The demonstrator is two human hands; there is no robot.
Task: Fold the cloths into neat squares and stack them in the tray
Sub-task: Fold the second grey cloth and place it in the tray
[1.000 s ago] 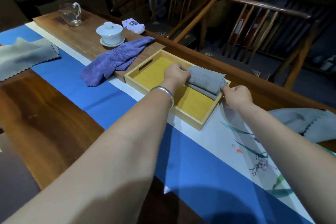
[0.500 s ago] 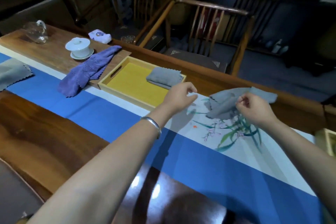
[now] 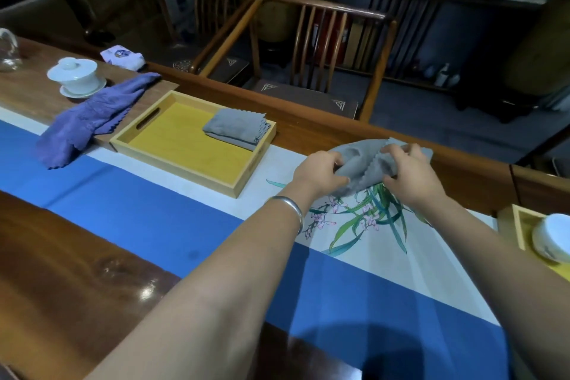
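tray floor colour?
Yellow; the tray has a pale wood rim. Shows in the head view.

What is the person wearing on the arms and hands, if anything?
Both forearms are bare, with no sleeves in view and no gloves. The left wrist carries a plain silver bangle. The left hand and right hand show no rings that I can make out.

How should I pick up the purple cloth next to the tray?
Pinch the purple cloth at its narrow far end, which lies on the raised wooden board beside the tray. Come from above. It lies in a long, bunched strip, so lifting that end should let it hang straight.
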